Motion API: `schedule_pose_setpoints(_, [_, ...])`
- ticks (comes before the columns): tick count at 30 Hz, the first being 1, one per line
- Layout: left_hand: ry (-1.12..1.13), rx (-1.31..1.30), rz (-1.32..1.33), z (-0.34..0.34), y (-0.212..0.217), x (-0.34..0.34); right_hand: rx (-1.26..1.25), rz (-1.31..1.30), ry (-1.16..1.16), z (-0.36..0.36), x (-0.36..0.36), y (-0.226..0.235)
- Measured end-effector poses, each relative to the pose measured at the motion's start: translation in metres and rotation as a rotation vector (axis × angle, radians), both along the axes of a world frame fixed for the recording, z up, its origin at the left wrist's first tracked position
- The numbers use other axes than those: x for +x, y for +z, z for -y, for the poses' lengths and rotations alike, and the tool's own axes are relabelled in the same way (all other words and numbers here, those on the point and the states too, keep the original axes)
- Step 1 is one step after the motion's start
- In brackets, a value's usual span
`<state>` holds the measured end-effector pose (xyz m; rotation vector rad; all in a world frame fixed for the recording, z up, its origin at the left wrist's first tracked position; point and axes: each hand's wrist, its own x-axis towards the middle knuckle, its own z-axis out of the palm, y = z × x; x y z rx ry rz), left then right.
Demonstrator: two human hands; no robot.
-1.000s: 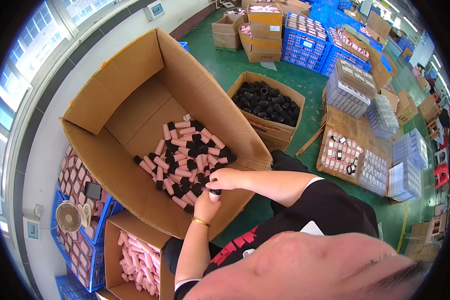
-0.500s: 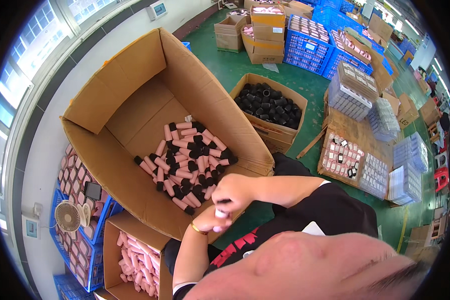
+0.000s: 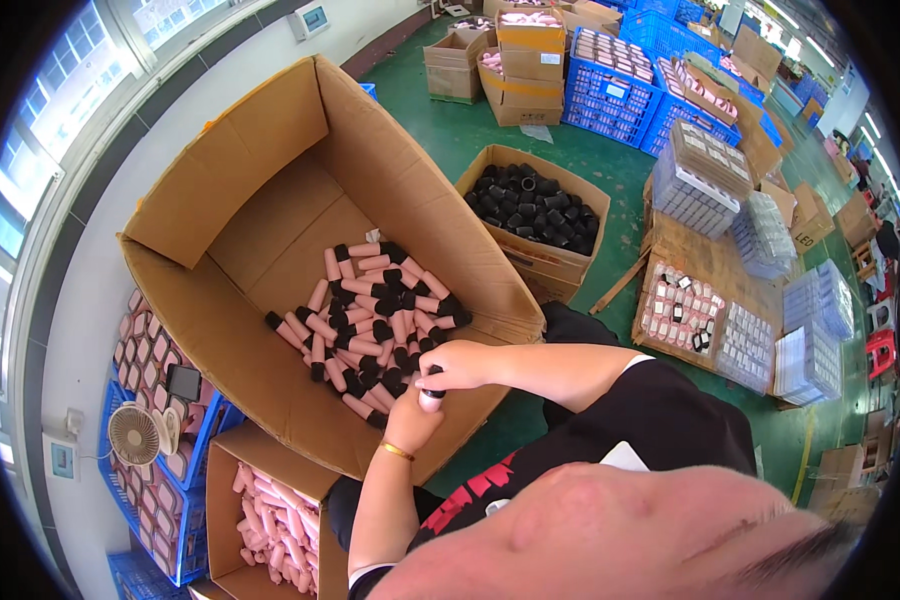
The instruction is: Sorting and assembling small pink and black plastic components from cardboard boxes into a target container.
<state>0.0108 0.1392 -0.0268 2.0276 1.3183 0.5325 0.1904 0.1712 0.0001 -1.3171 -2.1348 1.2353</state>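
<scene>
In front of my body both hands meet at one piece over the near edge of a large open cardboard box [image 3: 225, 215]. My left hand [image 3: 413, 424], with a gold band at the wrist, is closed around a pink tube [image 3: 431, 402], whose pale upper end shows and whose rest the hand hides. My right hand [image 3: 457, 366] grips a black cap [image 3: 435, 377] at the top of that tube, fingers wrapped round it. Inside the big box lies a loose heap of pink tubes with black caps [image 3: 375, 300].
Beyond the big box stands a carton of loose black caps [image 3: 532, 207]. A carton of uncapped pink tubes [image 3: 275, 530] sits at lower left, beside blue crates [image 3: 185, 520] and a small fan [image 3: 134, 434]. To the right, a wooden board [image 3: 685, 262] bears trays of parts.
My hands have turned and shifted slightly. The right fingers now sit on top with the black cap at the tube's end; before, the pale end showed below them.
</scene>
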Motion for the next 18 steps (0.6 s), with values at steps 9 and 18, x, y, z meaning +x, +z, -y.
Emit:
schedule_pose_setpoints(9, [-0.732,-1.343,0.608,-0.004,0.027,-0.028,0.55,-0.137,0.53,0.032,-0.002,0.054])
schedule_pose_setpoints(18, [0.04,-0.077,-0.222,0.003,0.006,0.013,0.143,0.179,0.146,0.0,0.011,-0.012])
